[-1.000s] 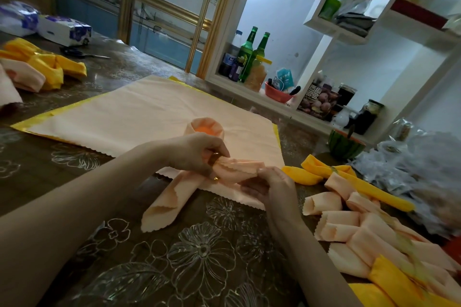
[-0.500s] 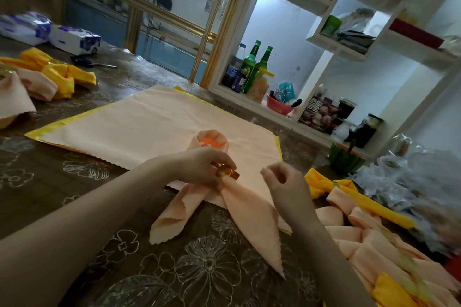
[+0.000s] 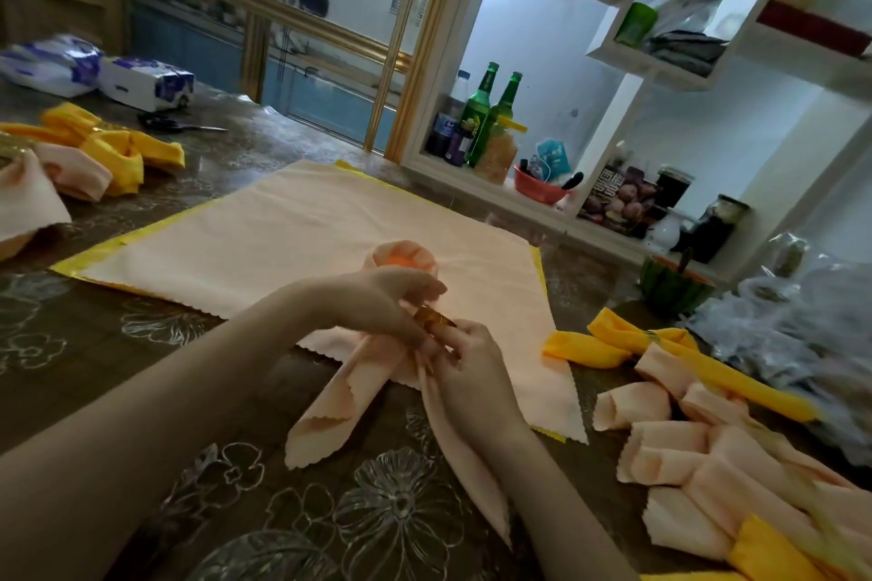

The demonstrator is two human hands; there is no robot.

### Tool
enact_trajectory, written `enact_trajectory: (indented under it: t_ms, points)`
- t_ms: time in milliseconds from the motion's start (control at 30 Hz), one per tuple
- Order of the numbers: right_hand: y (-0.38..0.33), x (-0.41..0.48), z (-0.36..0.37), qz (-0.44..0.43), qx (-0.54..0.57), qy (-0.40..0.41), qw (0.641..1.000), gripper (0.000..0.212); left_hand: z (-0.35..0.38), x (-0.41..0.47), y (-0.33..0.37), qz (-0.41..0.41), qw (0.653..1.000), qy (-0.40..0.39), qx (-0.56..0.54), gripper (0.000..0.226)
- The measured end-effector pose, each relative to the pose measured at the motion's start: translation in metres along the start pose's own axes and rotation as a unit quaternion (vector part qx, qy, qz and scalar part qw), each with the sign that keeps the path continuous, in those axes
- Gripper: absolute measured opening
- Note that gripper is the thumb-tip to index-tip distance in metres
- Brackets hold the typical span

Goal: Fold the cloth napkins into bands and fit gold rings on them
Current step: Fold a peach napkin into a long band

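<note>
Now pinching gold ring (image 3: 434,319) with left hand (image 3: 391,302) | gripping peach napkin (image 3: 349,392) just below ring with right hand (image 3: 472,366)

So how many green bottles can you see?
2. One green bottle stands on the low white shelf at the back. The second green bottle is right beside it, to its right. The clutter there could hide more.
</note>
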State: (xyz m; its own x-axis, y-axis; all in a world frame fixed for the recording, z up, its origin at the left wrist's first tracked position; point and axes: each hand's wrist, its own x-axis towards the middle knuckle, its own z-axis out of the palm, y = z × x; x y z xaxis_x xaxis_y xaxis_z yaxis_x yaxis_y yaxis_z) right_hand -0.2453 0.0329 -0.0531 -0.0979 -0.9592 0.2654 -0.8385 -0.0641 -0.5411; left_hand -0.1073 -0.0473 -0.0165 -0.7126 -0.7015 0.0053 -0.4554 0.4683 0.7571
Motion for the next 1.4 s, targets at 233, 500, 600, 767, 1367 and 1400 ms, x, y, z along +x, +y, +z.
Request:
enact_trajectory:
  t_ms: [233, 500, 600, 767, 1367, 1400]
  points:
    - [-0.001, 0.000, 0.002, -0.003, -0.090, -0.004, 0.996, 0.030, -0.022, 0.048, 0.015, -0.101, 0.945, 0.222, 0.218, 0.060]
    - [0.004, -0.002, 0.003, 0.010, -0.044, 0.014, 0.999, 0.032, 0.010, 0.081, 0.001, -0.142, 0.928, 0.207, 0.277, 0.027]
    - [0.005, 0.001, 0.001, 0.016, -0.020, -0.012, 1.000, 0.030, 0.013, 0.074, 0.003, -0.110, 0.942, 0.184, 0.259, 0.022]
    - [0.006, 0.001, 0.005, 0.049, 0.001, 0.035, 0.998, 0.030, 0.004, 0.039, -0.003, -0.034, 0.964, 0.174, 0.198, 0.013]
    - [0.005, -0.011, -0.022, 0.059, 0.312, -0.056, 0.946, 0.018, 0.010, -0.008, -0.002, 0.164, 0.963, 0.113, 0.182, 0.009]
    - [0.006, -0.012, -0.022, 0.065, 0.329, -0.048, 0.941, 0.017, 0.010, -0.008, 0.000, 0.161, 0.962, 0.112, 0.188, 0.011]
